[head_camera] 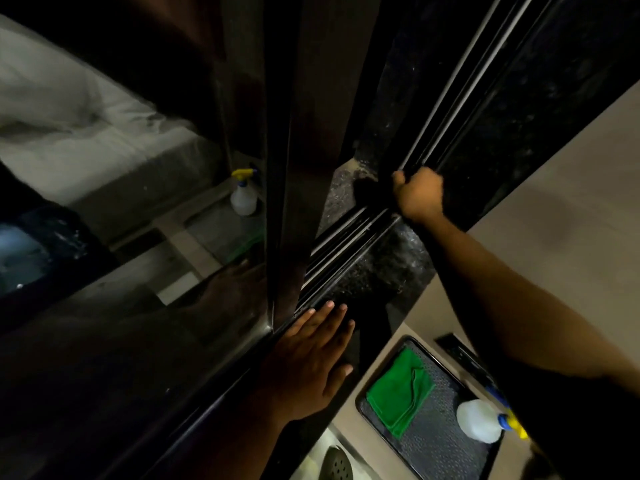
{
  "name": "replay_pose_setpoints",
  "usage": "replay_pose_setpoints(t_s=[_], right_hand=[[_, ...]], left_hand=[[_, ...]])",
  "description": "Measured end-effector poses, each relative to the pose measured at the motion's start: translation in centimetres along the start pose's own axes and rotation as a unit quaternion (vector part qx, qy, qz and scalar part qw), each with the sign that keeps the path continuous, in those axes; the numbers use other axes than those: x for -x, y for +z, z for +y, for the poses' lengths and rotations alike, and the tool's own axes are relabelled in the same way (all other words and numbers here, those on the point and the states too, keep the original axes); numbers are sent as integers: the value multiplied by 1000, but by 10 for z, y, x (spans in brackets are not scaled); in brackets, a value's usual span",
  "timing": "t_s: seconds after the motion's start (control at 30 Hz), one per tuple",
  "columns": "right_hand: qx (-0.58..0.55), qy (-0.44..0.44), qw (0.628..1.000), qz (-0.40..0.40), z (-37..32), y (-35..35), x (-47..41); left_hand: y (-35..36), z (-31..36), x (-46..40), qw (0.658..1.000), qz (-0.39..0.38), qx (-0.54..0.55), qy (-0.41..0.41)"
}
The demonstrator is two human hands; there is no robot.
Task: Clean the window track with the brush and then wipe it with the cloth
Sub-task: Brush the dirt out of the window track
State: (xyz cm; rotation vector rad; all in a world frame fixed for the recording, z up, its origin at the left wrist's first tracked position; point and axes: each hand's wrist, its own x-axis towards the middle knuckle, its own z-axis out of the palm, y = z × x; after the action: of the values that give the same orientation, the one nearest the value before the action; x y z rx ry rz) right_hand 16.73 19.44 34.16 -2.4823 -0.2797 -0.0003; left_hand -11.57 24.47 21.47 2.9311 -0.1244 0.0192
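Right hand [417, 195] fisted over track [349, 244], contents hidden. Left hand [311, 355] flat, fingers spread, on sill. Cloth [398, 393] in tray [446, 455].

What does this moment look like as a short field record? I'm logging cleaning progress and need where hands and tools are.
left hand: open, flat on the dark sill beside the window track
right hand: closed in a fist on the track; brush not visible in it
green cloth: folded, lying unused in the black tray
spray bottle: on the tray, partly hidden by the right arm
glass pane: reflects the bottle
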Motion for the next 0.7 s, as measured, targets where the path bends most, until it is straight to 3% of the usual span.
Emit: replay_pose_setpoints(t_s=[0.07, 0.1, 0.2, 0.27, 0.33, 0.4, 0.43, 0.5, 0.57, 0.63, 0.7], right_hand=[[-29, -17, 995, -97, -6, 8, 5], [-59, -16, 994, -96, -10, 5, 3], [-113, 25, 992, 59, -4, -14, -12], [-48, 35, 995, 78, 4, -12, -6], [-85, 22, 994, -58, 1, 7, 8], [-172, 44, 964, -199, -7, 18, 16], [-205, 53, 956, -202, -9, 16, 15], [-218, 31, 974, -54, -2, 3, -1], [-143, 3, 986, 85, 13, -15, -5], [-69, -11, 995, 69, 16, -10, 10], [-100, -10, 992, -72, 8, 7, 29]], left_hand=[[-1, 0, -1, 1000, 0, -1, -3], [-1, 1, -1, 1000, 1, -3, -3], [-1, 1, -1, 1000, 8, -9, -2], [-1, 1, -1, 1000, 10, -4, -2], [-1, 1, -1, 1000, 5, 1, -2], [1, 0, -1, 1000, 9, 1, -3], [0, 1, -1, 1000, 8, 1, -2], [-1, 1, -1, 1000, 7, 1, -2], [0, 1, -1, 1000, 10, -1, -2], [0, 0, -1, 1000, 8, -1, -2], [0, 0, -1, 1000, 11, -1, -7]])
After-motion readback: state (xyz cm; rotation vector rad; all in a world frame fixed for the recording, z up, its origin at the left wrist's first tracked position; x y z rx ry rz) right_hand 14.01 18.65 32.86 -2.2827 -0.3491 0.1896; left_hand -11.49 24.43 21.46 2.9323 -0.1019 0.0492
